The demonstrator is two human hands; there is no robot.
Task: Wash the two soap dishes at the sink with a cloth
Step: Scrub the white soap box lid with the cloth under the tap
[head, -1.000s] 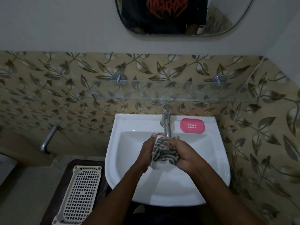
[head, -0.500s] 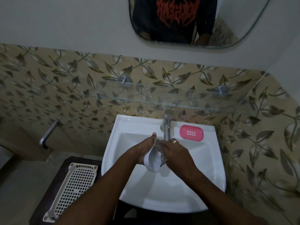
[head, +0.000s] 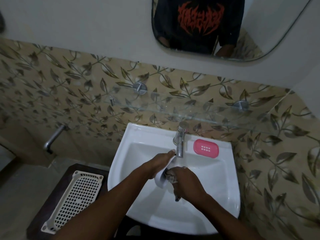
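Holding the white soap dish (head: 161, 177) over the middle of the sink (head: 225, 196), the left hand (head: 156, 164) is wrapping around the dish's left side. Its fingers are lying close together along the dish's back, and the thumb tip is reaching up near the tap (head: 180, 144). The dish is standing on its edge, with the open side facing right. The right hand (head: 186, 183) is closing around a bunched striped cloth (head: 171, 176) and is pressing it into the open side of the dish. The right fingers are curling tight on the cloth, so the cloth is sitting between those fingers and the dish. A dark end of the cloth is hanging down under the right hand, over the bowl of the sink.

The pink soap dish (head: 206, 148) is lying flat on the back edge of the sink, near the back right corner and just to the right of the tap. It is showing a small block of white holes in its middle, and nothing is sitting in it. It is staying well apart from both hands.

Whether water is running from the tap is too hard to tell.

A cream basket (head: 76, 200) with many little holes is resting on a dark stand (head: 57, 184) to the left of the sink, and nothing is lying inside it. A glass shelf (head: 190, 111) is hanging on the leaf wall above the sink, and a mirror (head: 277, 40) is hanging higher up.
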